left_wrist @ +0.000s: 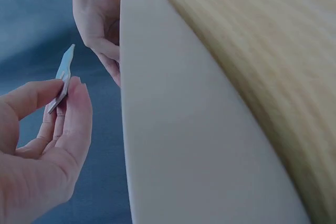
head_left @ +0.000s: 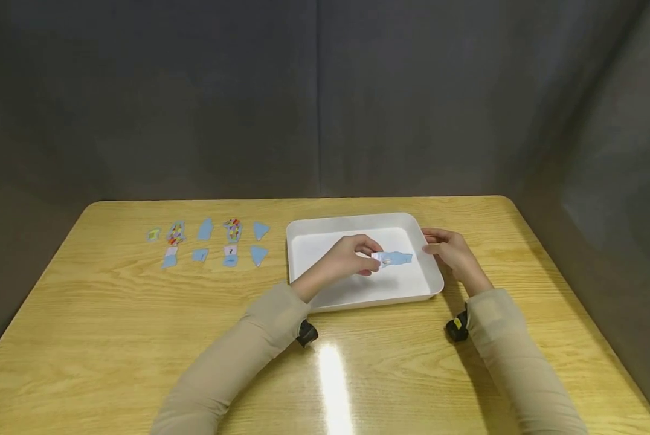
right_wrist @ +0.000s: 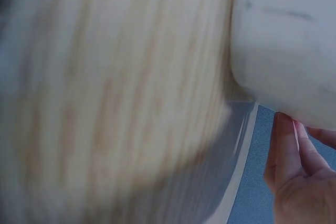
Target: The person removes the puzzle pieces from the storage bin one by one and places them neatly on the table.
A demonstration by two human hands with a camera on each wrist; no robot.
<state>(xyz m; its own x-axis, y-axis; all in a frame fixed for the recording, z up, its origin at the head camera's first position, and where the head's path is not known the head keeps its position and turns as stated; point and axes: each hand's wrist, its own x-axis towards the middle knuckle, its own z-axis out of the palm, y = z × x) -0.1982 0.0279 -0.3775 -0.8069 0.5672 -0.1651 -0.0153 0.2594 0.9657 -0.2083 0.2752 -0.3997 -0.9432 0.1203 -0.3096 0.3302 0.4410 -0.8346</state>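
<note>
My left hand (head_left: pixel 348 257) pinches a flat light-blue puzzle piece (head_left: pixel 397 258) by its whitish end, between thumb and fingertips. The piece points to the right, above the floor of a white rectangular tray (head_left: pixel 330 296). In the left wrist view the same piece (left_wrist: pixel 65 66) is seen nearly edge-on, tilted upward from the fingertips. On the tray's right side, my right hand (head_left: pixel 458 257) grips the rim with thumb and fingers. From the right wrist view, its fingers (right_wrist: pixel 287 150) press at the tray's outer wall.
Left of the tray, several flat pieces lie in two rows on the wooden table (head_left: pixel 113 338). Some are plain blue, like the triangular piece (head_left: pixel 261 230); others carry coloured patches, like the multicoloured piece (head_left: pixel 176 232). A dark curtain (head_left: pixel 205 109) stands behind the table.
</note>
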